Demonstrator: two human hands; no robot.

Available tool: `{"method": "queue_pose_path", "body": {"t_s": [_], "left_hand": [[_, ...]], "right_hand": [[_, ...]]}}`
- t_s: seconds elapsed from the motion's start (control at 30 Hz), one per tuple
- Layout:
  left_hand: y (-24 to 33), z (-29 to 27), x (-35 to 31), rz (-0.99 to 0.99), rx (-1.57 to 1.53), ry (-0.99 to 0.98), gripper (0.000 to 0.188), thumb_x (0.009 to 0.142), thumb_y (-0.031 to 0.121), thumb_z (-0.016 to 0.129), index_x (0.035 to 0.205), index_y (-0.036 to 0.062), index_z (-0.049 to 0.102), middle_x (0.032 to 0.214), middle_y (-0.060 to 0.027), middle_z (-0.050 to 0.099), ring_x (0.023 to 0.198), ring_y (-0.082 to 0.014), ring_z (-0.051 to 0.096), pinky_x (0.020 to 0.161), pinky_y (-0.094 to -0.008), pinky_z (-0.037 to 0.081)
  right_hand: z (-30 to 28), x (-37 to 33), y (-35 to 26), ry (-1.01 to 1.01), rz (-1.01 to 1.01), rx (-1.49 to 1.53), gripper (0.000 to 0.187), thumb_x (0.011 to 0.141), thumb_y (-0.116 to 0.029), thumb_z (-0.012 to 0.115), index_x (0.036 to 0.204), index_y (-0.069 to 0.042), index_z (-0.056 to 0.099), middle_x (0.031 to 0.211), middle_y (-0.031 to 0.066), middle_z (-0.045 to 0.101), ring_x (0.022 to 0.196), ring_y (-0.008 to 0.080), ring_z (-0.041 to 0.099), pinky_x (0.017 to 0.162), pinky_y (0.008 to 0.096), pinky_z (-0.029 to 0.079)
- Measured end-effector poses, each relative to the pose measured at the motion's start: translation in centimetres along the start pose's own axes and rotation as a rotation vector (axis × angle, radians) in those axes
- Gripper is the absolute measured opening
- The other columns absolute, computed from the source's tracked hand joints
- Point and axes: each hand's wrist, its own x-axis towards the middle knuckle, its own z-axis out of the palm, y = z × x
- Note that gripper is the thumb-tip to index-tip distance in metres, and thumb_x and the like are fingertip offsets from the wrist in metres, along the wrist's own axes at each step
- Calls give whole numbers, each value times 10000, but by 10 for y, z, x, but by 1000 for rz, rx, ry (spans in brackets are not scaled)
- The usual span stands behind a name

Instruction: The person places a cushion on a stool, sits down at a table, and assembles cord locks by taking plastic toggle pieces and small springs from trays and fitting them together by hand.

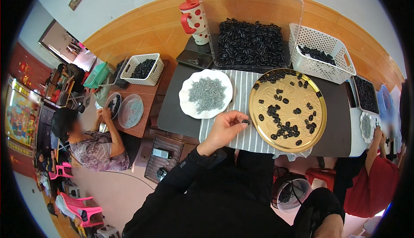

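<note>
White plate [185,103] of grey pieces [208,94] is sitting up-left of the left hand [225,128]. That hand is pinching one black part [246,121] at its fingertips. Right hand isn't showing; can't tell its state. Gold tray [299,96] is lying just right. Keeping the pinch light, on the edges, should help.

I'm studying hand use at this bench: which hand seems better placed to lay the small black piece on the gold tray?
Probably the left hand: it pinches the small black piece just left of the gold tray. The right hand cannot be made out.
</note>
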Motion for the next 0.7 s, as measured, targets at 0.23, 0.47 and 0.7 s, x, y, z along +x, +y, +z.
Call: {"method": "queue_pose_path", "body": {"t_s": [0.23,0.47,0.7], "left_hand": [[-4,4,-1,161,516,-15,154,811,11,681,958,-19,645,785,-44,619,623,-78,532,572,-229,429],[-1,6,-13,338,989,123,142,784,45,641,919,9,661,824,-162,590,736,-358,598,631,-442,477],[32,-22,-10,389,1054,359,132,769,55,650,892,9,662,802,-154,551,812,-353,572,681,-442,467]], "right_hand": [[6,10,-2,118,-1,-76,212,853,-107,477,794,14,641,838,130,666,563,142,546,450,275,298],[26,10,-17,111,128,-369,232,841,-186,506,719,-20,612,799,121,661,605,212,578,522,314,395],[15,3,-6,99,-24,-822,242,851,-159,494,630,-61,511,653,78,599,533,184,521,496,304,346]]}}
